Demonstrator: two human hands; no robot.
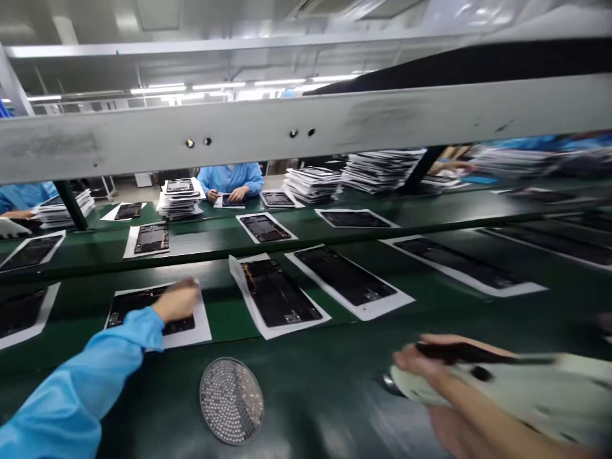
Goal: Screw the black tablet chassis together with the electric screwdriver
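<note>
My left hand (176, 301), in a blue sleeve, reaches out and rests on a black panel (143, 309) that lies on a white sheet (203, 328) on the green belt. Motion smears its fingers. At the lower right, my right hand (421, 364) is closed on a thin dark piece (459, 352), held over a white sheet (535, 395); this side is blurred too. Another black panel on a white sheet (280, 294) lies just right of my left hand.
More panels on white sheets lie along the green belts (335, 331). A round perforated metal disc (231, 400) sits near the front edge. A grey beam (306, 127) crosses overhead. Across the line, a person in blue (232, 182) works beside stacks of panels (179, 199).
</note>
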